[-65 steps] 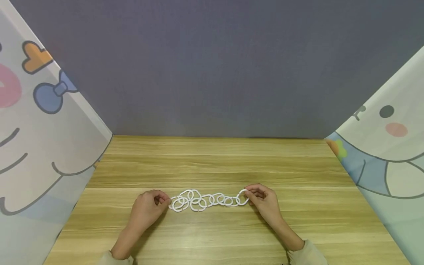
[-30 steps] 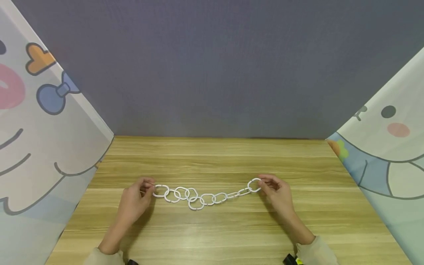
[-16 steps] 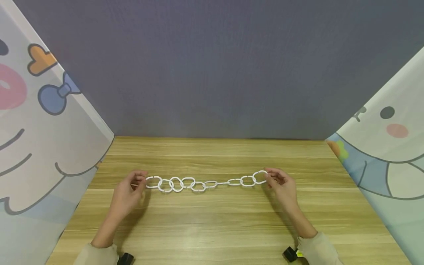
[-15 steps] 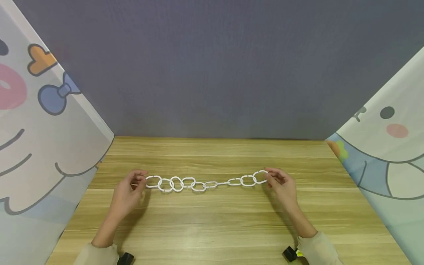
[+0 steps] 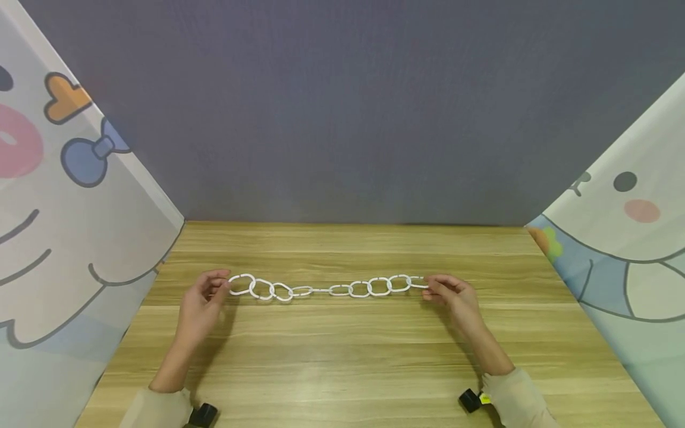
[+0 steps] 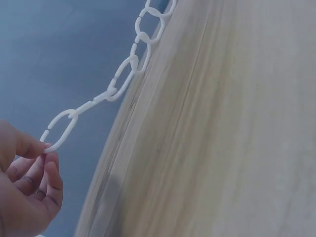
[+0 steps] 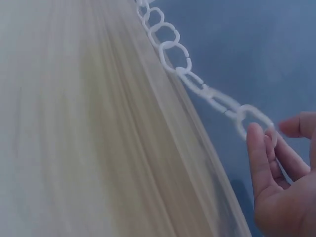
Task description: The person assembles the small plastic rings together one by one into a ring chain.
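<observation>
A white plastic chain [image 5: 321, 290] of several C-shaped links stretches between both hands, sagging slightly above the wooden table. At its left end my left hand [image 5: 197, 312] pinches the last link between thumb and fingers. My right hand [image 5: 464, 303] holds the last link at the other end. Seen from the left wrist, the chain [image 6: 85, 107] rises away from the fingertips of the left hand [image 6: 27, 190]. In the right wrist view the end link runs in among the fingers of the right hand [image 7: 289, 197], partly hidden by them. Small gaps show in some links.
The wood-grain table [image 5: 342, 362] lies under both arms. A dark grey panel [image 5: 348, 119] stands along its far edge. Cartoon-printed panels flank it at left [image 5: 107, 238] and right [image 5: 642, 279]. Black devices sit at the left wrist [image 5: 203, 415] and right wrist [image 5: 470, 400].
The chain has gone from a bunched heap on the table to a stretched line. Both hands have moved apart and away from the person, holding its ends; lately the links have twisted somewhat.
</observation>
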Demonstrator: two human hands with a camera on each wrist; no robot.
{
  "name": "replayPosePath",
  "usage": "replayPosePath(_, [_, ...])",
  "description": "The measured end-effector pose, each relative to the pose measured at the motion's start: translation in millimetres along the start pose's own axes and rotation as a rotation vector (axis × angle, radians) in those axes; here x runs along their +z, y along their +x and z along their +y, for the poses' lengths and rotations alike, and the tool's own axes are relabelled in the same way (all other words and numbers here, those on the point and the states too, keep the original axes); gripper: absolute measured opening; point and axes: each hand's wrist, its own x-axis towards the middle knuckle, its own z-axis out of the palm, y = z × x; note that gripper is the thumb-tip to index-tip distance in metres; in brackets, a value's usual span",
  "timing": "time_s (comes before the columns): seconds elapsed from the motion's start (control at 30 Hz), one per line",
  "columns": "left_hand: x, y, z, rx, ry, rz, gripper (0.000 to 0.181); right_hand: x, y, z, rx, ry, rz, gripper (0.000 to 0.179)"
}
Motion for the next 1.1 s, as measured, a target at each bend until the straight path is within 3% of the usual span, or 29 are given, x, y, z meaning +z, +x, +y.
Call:
replayPosePath(0.1, [-0.6,3.7,0.1,-0.043,-0.027,0.002,0.024,-2,2.1,1,0.027,-0.024,-0.008,0.018])
replayPosePath(0.27, [-1.0,8.2,3.1,-0.098,-0.062,0.011,0.024,-3,7.2,3,0.057,-0.161,0.031,0.021])
replayPosePath(0.5, [-1.0,13.3,0.0,-0.171,-0.111,0.009,0.027,-2,12.8,5,0.026,-0.307,0.195,0.025])
replayPosePath(0.73, [-2.2,19.1,-7.6,-0.213,-0.174,-0.004,0.032,-4,21.8,4,0.085,-0.302,0.247,0.021])
replayPosePath(0.97, [5.0,30.0,-13.9,-0.223,-0.174,0.009,0.030,-2,33.7,13,0.064,-0.236,0.313,0.016])
replayPosePath(1.1, [10.1,35.5,-16.5,-0.232,-0.141,0.024,0.026,-2,37.2,18,-0.009,-0.363,0.316,0.021])
